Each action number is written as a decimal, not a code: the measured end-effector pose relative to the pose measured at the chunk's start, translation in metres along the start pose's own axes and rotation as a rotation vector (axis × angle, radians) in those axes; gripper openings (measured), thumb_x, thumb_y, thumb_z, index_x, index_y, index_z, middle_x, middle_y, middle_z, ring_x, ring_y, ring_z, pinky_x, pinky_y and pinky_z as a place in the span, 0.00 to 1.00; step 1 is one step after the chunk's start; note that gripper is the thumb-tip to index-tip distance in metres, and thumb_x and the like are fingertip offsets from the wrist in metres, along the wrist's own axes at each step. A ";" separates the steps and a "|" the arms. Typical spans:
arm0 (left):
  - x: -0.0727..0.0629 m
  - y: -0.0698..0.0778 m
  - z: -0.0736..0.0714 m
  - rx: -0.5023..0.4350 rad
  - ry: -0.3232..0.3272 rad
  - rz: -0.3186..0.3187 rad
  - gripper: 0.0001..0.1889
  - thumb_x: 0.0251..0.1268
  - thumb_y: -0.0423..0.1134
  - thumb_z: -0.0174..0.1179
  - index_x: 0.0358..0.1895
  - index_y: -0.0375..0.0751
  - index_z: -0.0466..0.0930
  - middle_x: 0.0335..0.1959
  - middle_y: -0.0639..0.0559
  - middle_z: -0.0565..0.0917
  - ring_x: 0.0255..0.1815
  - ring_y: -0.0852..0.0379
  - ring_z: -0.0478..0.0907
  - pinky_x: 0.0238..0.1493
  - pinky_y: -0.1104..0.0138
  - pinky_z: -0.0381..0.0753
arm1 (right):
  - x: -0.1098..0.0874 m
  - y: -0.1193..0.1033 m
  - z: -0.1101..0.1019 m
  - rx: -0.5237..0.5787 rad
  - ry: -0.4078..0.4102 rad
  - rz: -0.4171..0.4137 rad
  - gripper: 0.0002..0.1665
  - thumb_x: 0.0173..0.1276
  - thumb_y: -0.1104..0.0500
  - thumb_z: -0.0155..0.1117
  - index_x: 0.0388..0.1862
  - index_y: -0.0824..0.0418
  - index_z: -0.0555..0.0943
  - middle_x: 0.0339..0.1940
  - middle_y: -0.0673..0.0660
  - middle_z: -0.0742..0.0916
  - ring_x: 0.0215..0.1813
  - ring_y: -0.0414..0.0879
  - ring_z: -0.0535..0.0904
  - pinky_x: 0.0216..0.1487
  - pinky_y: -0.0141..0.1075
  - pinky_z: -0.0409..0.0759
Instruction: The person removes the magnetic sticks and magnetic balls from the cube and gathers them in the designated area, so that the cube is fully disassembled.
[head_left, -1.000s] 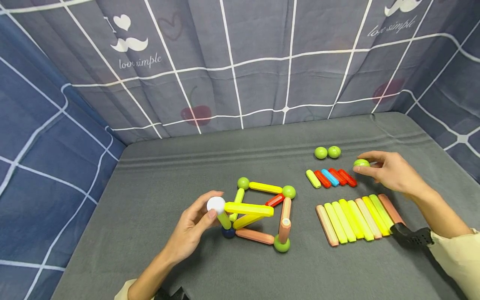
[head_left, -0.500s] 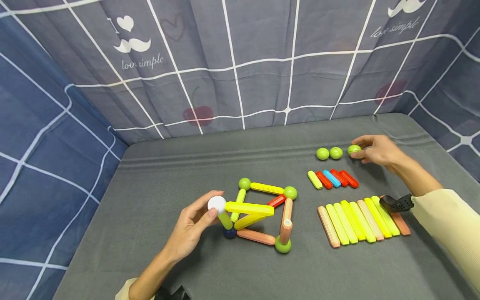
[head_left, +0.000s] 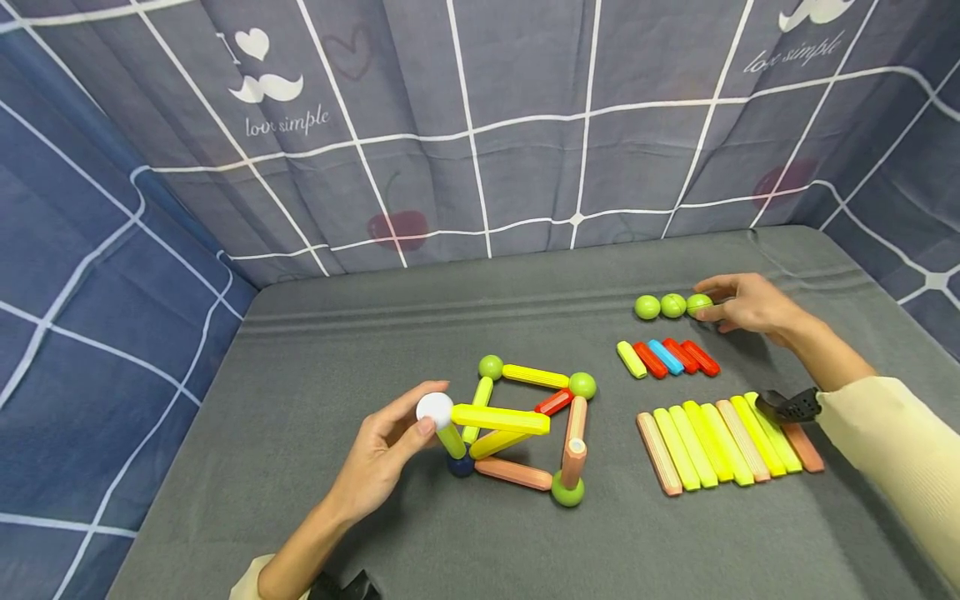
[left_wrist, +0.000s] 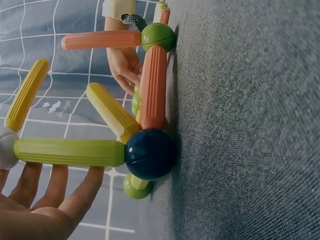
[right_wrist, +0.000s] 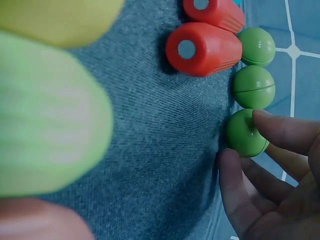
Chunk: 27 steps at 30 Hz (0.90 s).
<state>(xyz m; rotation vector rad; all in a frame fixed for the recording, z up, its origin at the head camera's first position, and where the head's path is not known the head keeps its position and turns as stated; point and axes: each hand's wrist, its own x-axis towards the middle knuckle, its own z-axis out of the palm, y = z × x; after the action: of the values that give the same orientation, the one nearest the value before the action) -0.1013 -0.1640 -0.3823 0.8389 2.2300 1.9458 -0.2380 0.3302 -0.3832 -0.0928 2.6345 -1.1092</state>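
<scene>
My left hand [head_left: 378,458] holds the upper corner of a magnetic rod-and-ball frame. Its thumb presses the white ball [head_left: 434,408], and its fingers lie along the upright light green rod [left_wrist: 70,152]. That rod stands on a navy ball [left_wrist: 151,154]. From the white ball a yellow rod [head_left: 501,418] reaches rightward, its far end free. At the back right, my right hand [head_left: 753,304] pinches a green ball [right_wrist: 245,134] between thumb and fingers. This ball sits at the right end of a row, against the middle green ball [right_wrist: 254,87].
Short rods, including a blue rod [head_left: 666,357], lie side by side before the green balls. Nearer is a row of several long rods, with a yellow rod [head_left: 707,442] among them. An orange upright rod [head_left: 573,465] rises from the frame's front right corner. A patterned curtain [head_left: 525,150] hangs behind.
My right hand has carried the green ball back and left, from apart to against the other two green balls. My left hand keeps its hold on the frame.
</scene>
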 end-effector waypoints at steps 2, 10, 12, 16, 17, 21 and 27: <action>0.000 0.000 0.000 0.010 0.002 0.000 0.19 0.76 0.27 0.48 0.67 0.34 0.71 0.48 0.42 0.80 0.48 0.55 0.80 0.47 0.58 0.85 | -0.003 -0.001 0.001 -0.008 0.010 -0.009 0.33 0.72 0.65 0.61 0.69 0.79 0.62 0.65 0.83 0.67 0.57 0.69 0.74 0.44 0.44 0.85; -0.002 0.000 -0.001 0.007 0.001 0.013 0.20 0.76 0.26 0.48 0.67 0.34 0.70 0.48 0.44 0.80 0.48 0.55 0.80 0.47 0.60 0.85 | -0.022 -0.018 0.002 -0.047 0.125 -0.059 0.31 0.73 0.61 0.61 0.69 0.75 0.65 0.64 0.80 0.69 0.45 0.63 0.81 0.38 0.43 0.85; -0.002 0.001 -0.001 0.008 0.002 0.011 0.20 0.76 0.26 0.48 0.67 0.34 0.70 0.48 0.44 0.80 0.48 0.55 0.80 0.47 0.60 0.85 | -0.031 -0.027 0.004 -0.049 0.173 -0.085 0.30 0.72 0.61 0.62 0.67 0.74 0.67 0.62 0.79 0.72 0.39 0.58 0.83 0.35 0.41 0.84; -0.003 0.001 -0.002 0.024 0.007 -0.006 0.19 0.76 0.27 0.48 0.67 0.33 0.70 0.48 0.43 0.80 0.48 0.55 0.81 0.47 0.58 0.85 | -0.053 -0.050 0.019 -0.039 0.226 -0.166 0.25 0.72 0.61 0.63 0.64 0.70 0.72 0.58 0.72 0.78 0.33 0.46 0.82 0.30 0.38 0.82; -0.003 0.001 -0.002 0.028 0.009 -0.010 0.19 0.76 0.27 0.48 0.67 0.33 0.70 0.48 0.42 0.81 0.48 0.54 0.81 0.46 0.58 0.85 | -0.060 -0.057 0.025 -0.025 0.229 -0.192 0.24 0.71 0.60 0.64 0.63 0.69 0.74 0.56 0.70 0.79 0.33 0.44 0.82 0.29 0.37 0.82; -0.003 0.002 -0.002 0.030 0.010 -0.020 0.19 0.76 0.27 0.49 0.67 0.32 0.70 0.48 0.41 0.80 0.47 0.54 0.81 0.46 0.57 0.85 | -0.088 -0.084 0.058 0.082 0.148 -0.291 0.20 0.70 0.60 0.66 0.58 0.63 0.78 0.52 0.62 0.83 0.34 0.46 0.82 0.27 0.38 0.82; -0.004 0.003 -0.002 0.020 0.007 -0.021 0.19 0.75 0.27 0.50 0.67 0.33 0.71 0.47 0.42 0.80 0.46 0.54 0.81 0.46 0.56 0.85 | -0.123 -0.109 0.113 0.286 -0.153 -0.378 0.19 0.69 0.59 0.67 0.58 0.56 0.78 0.50 0.59 0.83 0.31 0.48 0.83 0.26 0.40 0.82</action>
<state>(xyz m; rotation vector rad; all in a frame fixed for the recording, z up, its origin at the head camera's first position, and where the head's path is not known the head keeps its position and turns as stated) -0.0979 -0.1670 -0.3804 0.8087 2.2558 1.9235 -0.0940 0.1955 -0.3529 -0.6098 2.3515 -1.5192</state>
